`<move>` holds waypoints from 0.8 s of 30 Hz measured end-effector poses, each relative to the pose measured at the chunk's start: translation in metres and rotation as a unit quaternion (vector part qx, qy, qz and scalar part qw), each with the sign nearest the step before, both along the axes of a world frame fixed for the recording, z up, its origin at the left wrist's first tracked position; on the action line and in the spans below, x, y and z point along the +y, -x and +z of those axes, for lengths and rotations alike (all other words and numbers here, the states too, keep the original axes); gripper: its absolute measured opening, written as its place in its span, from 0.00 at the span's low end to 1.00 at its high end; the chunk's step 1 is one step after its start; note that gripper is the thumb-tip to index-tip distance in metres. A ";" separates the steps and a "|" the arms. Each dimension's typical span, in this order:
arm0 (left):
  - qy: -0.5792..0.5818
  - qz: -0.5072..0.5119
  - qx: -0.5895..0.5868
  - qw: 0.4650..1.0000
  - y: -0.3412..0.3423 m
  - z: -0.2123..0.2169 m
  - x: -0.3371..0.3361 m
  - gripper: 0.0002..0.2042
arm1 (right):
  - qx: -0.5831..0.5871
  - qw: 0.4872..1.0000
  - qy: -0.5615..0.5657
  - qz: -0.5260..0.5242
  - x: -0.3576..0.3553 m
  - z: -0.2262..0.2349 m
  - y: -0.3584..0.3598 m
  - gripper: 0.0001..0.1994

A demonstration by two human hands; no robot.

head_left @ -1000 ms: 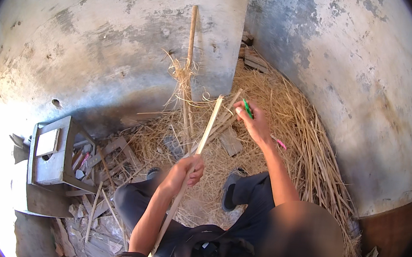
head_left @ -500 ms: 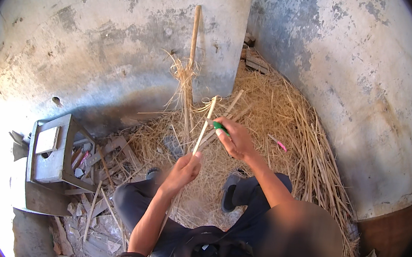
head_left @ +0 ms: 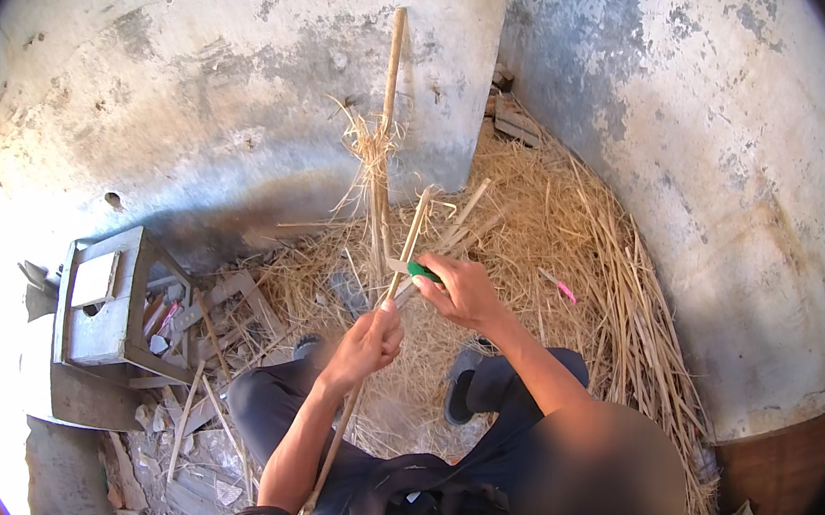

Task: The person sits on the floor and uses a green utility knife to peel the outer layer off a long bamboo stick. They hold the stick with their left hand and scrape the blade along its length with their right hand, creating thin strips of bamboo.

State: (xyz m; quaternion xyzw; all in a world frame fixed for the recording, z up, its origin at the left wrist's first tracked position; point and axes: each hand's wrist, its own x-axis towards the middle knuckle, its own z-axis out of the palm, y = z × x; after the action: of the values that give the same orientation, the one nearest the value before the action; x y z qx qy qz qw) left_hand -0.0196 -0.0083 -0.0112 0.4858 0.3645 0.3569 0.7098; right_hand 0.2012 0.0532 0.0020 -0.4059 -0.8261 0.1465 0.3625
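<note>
My left hand (head_left: 370, 342) is closed round a long thin wooden stick (head_left: 413, 225), which slants up and away from me, its lower end running down beside my left forearm. A curled shaving hangs at the stick's far tip. My right hand (head_left: 466, 291) grips a knife with a green handle (head_left: 423, 272). Its short blade (head_left: 398, 265) lies across the stick, just above my left hand. Both hands are over my bent legs, with straw-like shavings on the ground beneath.
A pole (head_left: 391, 74) wrapped with fibres leans on the worn wall ahead. Heaped shavings and long strips (head_left: 621, 280) line the right wall. A pink-handled tool (head_left: 567, 292) lies on the heap. At left stands a wooden stool-like frame (head_left: 105, 311) among scraps.
The knife has slid down the stick toward my left hand. The stick has turned, showing a browner side, and its lower length now shows along my left forearm.
</note>
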 end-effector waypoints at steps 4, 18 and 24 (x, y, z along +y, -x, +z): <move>-0.034 0.019 0.044 0.998 -0.002 -0.015 0.001 0.28 | -0.023 1.000 0.006 -0.014 0.000 0.001 0.000 0.17; -0.039 0.019 0.140 0.989 -0.007 -0.002 -0.008 0.27 | -0.025 0.990 0.040 -0.135 0.038 0.002 -0.039 0.18; -0.020 -0.019 0.112 0.993 -0.007 -0.009 -0.004 0.26 | -0.029 0.977 0.062 -0.200 0.037 0.013 -0.042 0.19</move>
State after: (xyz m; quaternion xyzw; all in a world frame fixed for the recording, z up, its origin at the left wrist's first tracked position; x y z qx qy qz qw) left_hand -0.0122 -0.0121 -0.0206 0.5435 0.4251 0.2944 0.6612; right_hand 0.2432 0.0901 0.0145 -0.5887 -0.7275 0.1104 0.3348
